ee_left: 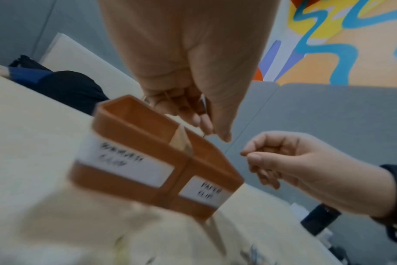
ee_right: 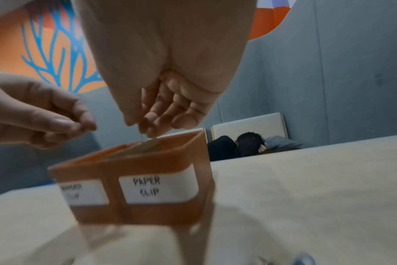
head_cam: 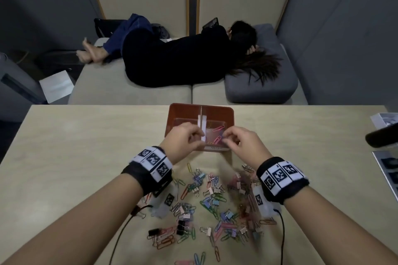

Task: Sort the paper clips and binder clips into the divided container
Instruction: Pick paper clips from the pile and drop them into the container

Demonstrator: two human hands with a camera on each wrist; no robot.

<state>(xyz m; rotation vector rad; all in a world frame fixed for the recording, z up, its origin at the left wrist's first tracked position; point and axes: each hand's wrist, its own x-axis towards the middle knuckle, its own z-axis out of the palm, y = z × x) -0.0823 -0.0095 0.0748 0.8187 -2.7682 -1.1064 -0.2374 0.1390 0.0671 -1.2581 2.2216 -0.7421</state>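
Observation:
The brown divided container (head_cam: 230,114) (ee_left: 136,125) (ee_right: 129,166) stands at the table's far middle, with a white divider (head_cam: 202,118) and front labels; the right one reads PAPER CLIP (ee_right: 147,186). Pink paper clips (head_cam: 217,129) lie in its right compartment. My left hand (head_cam: 189,139) (ee_left: 200,114) hovers over the divider, its fingers curled round a thin metal clip (ee_left: 203,105) of a kind I cannot make out. My right hand (head_cam: 232,142) (ee_right: 156,116) hangs over the right compartment's front, thumb and forefinger pinched together with nothing showing between them. A mixed pile of coloured clips (head_cam: 215,200) lies below my wrists.
Black binder clips (head_cam: 181,227) sit at the pile's near left. Printed sheets (head_cam: 385,168) and a dark object (head_cam: 381,137) are at the table's right edge. Cables run from both wrist cameras. A person lies on the sofa (head_cam: 133,92) beyond the table.

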